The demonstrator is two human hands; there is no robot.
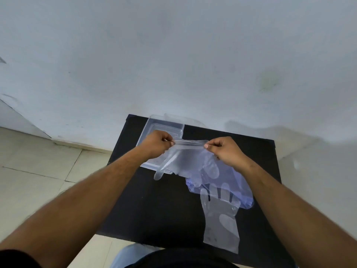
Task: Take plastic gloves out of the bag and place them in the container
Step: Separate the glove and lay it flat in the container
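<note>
Left hand (157, 144) and right hand (225, 149) fingers pinched a clear plastic glove (185, 159) at centre frame, above the black table (154, 200), beside the clear container (164, 128).

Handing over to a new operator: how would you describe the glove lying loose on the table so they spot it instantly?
Find the black table. Near its front edge, toward the right, a clear plastic glove lies flat, fingers pointing away. Unlike the glove stretched between both hands, nobody touches it, and its fingertips tuck under the bluish bag.
</note>
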